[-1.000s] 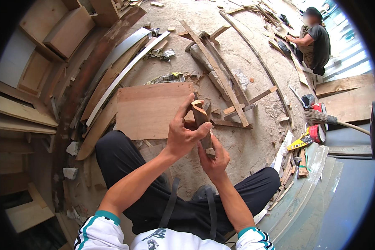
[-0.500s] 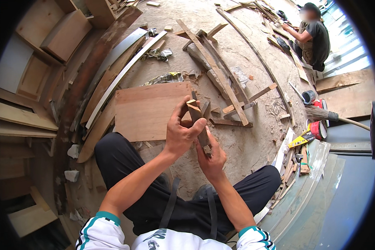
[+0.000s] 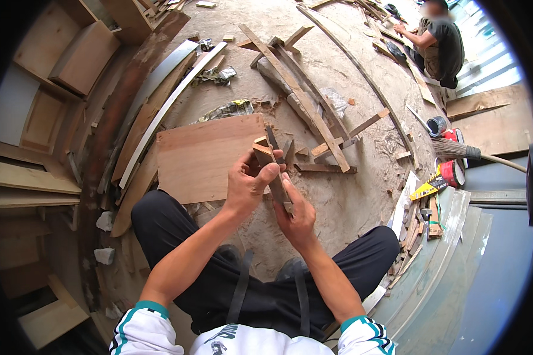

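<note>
My left hand [image 3: 246, 184] is closed round the upper part of a short, dark-brown wooden block [image 3: 264, 155] whose pale top end looks notched. Thumb and fingers press it from both sides. Lower down, my right hand [image 3: 296, 214] grips the same block, with the fingers along its right side. A narrow dark strip [image 3: 272, 137] shows just beyond the block; whether it belongs to it I cannot tell. Behind my left hand a flat reddish-brown plywood board [image 3: 207, 157] lies on the floor. The block's undersides are hidden by my fingers.
Nailed-together wooden battens [image 3: 296, 89] lie ahead. Long planks [image 3: 160, 112] and cabinet carcasses [image 3: 89, 56] line the left. To the right are a brush [image 3: 456, 148], a yellow handsaw [image 3: 427, 186], tins [image 3: 437, 125] and glass sheets [image 3: 444, 248]. Another person [image 3: 441, 44] crouches at far right.
Both hands, still on the wooden block, have shifted slightly left and a little down relative to the view. The whole scene has also shifted slightly with my head.
</note>
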Tool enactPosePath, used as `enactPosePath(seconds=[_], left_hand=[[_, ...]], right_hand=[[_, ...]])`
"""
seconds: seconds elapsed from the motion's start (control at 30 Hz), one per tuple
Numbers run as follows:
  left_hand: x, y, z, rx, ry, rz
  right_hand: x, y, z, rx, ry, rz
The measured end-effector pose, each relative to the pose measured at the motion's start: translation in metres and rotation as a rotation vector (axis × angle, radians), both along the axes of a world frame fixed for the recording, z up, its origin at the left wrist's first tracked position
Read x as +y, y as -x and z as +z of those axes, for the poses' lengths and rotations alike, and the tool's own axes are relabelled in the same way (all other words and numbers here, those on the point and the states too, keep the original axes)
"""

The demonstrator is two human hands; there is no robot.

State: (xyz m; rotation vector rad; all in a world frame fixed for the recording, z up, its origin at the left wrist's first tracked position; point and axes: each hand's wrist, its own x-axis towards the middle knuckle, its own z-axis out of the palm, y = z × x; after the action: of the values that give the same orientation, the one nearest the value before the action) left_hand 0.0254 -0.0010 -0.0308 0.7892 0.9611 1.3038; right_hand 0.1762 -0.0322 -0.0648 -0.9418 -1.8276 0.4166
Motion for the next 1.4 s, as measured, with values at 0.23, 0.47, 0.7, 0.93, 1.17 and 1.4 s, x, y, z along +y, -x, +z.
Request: enactPosePath(seconds=[0.23, 0.47, 0.7, 0.93, 1.17, 1.4], left_hand=[[0.029, 0.027, -0.005, 0.068, -0.085, -0.041], [0.029, 0.033, -0.006, -0.04, 0.008, -0.144], [0.029, 0.024, 0.007, -0.201, -0.066, -0.406], [0.025, 0.011, 0.02, -0.241, -0.073, -0.441], [0.027, 0.004, 0.02, -0.183, -0.046, -0.392], [0.032, 0.003, 0.002, 0.016, -0.018, -0.339]], right_hand=[[0.049, -0.066, -0.086, -0.174, 0.61, -0.421], [-0.012, -0.141, -0.237, -0.469, 1.319, -0.877], [-0.081, -0.17, -0.268, -0.518, 1.639, -1.051], [-0.086, -0.153, -0.234, -0.46, 1.638, -0.947], [-0.107, -0.149, -0.254, -0.491, 1.534, -1.091], [-0.105, -0.144, -0.253, -0.576, 1.59, -0.868]])
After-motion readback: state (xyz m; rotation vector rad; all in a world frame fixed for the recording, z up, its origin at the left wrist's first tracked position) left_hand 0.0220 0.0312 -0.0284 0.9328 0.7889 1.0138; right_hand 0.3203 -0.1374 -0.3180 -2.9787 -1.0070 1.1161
